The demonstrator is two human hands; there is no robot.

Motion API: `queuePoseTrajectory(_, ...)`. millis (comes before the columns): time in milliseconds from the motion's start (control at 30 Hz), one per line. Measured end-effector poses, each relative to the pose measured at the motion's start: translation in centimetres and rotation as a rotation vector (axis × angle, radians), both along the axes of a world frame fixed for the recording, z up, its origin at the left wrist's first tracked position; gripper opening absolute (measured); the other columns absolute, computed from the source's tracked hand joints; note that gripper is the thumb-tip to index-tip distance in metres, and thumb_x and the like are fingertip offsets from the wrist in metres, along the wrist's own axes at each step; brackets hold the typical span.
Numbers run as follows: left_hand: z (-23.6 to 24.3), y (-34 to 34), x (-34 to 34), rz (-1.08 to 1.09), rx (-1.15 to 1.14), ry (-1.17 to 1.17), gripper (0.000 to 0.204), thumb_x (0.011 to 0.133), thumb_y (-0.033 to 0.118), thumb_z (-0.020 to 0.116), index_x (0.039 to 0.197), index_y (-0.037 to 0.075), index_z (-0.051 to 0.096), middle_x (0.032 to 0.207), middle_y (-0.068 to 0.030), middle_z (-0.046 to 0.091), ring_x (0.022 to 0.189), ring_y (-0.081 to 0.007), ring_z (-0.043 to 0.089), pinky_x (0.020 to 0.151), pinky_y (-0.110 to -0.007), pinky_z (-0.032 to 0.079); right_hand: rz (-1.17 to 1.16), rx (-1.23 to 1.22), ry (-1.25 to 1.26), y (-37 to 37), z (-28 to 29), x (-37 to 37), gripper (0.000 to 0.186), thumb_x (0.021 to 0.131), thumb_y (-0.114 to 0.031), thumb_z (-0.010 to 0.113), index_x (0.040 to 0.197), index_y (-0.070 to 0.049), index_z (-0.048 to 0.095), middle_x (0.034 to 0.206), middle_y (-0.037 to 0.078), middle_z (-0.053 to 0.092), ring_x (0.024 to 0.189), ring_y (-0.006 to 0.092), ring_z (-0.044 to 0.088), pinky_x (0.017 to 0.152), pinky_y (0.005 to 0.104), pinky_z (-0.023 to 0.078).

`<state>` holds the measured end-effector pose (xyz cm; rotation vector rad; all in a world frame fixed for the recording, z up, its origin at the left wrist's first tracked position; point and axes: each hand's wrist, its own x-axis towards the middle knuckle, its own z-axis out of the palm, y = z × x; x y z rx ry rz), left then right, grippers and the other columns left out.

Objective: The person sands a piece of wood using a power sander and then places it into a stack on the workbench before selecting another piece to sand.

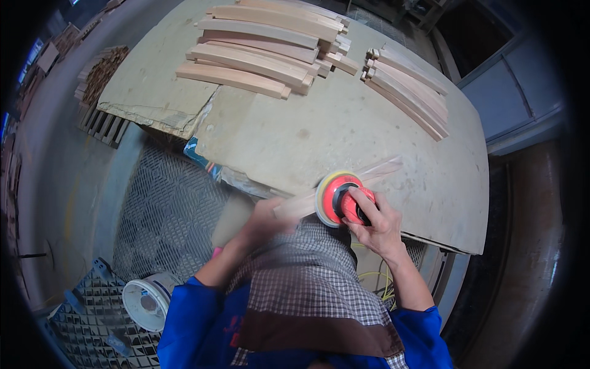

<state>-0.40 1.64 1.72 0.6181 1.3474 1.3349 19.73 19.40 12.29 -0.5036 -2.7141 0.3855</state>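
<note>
My right hand (380,224) is wrapped round the body of a red and black orbital sander (339,198) with a round, yellow-edged pad. The sander sits against a narrow wooden strip (382,170), covering its middle. My left hand (268,220), smeared by motion, grips the near-left end of that strip, which juts past the table's front edge. The strip's far end reaches over the tabletop and looks slightly blurred.
A pale worktable (289,135) has a torn, ragged edge at its left front. Many curved wooden pieces (258,49) are stacked at the back, with a smaller stack (409,92) to the right. A white bucket (147,302) stands low left; a yellow hose (386,280) hangs below the table.
</note>
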Motion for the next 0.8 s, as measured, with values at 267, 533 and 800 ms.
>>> queuePoseTrajectory(267, -2.1, -0.4, 2.0, 0.107, 0.190, 0.724, 0.033, 0.080, 0.002, 0.076, 0.110, -0.001, 0.064, 0.095, -0.0112, 0.071, 0.079, -0.0142, 0.068, 0.069, -0.028, 0.056, -0.081, -0.063, -0.234, -0.7, 3.9, -5.0, 0.064, 0.074, -0.024, 0.076, 0.135, -0.021, 0.057, 0.087, 0.021, 0.060, 0.070, 0.0378, 0.066, 0.063, 0.0459, 0.054)
queuePoseTrajectory(533, -0.3, -0.3, 2.6, 0.127, 0.149, 0.517, 0.032, 0.083, 0.004, 0.073, 0.113, -0.003, 0.062, 0.094, -0.0100, 0.070, 0.080, -0.0129, 0.066, 0.071, -0.028, 0.054, -0.030, -0.164, -0.377, 0.2, 5.6, -7.9, 0.064, 0.073, -0.025, 0.074, 0.134, -0.013, 0.057, 0.091, 0.029, 0.067, 0.082, 0.0448, 0.067, 0.079, 0.0487, 0.054)
queuePoseTrajectory(800, -0.6, 0.3, 1.8, 0.097, 0.112, -0.087, 0.020, 0.087, 0.002, 0.067, 0.104, -0.007, 0.062, 0.085, -0.0089, 0.068, 0.070, -0.0123, 0.067, 0.063, -0.027, 0.055, -0.021, -0.025, -0.089, -2.2, 1.4, -4.5, 0.059, 0.078, -0.027, 0.076, 0.134, -0.022, 0.058, 0.087, 0.018, 0.060, 0.067, 0.0382, 0.064, 0.062, 0.0459, 0.053)
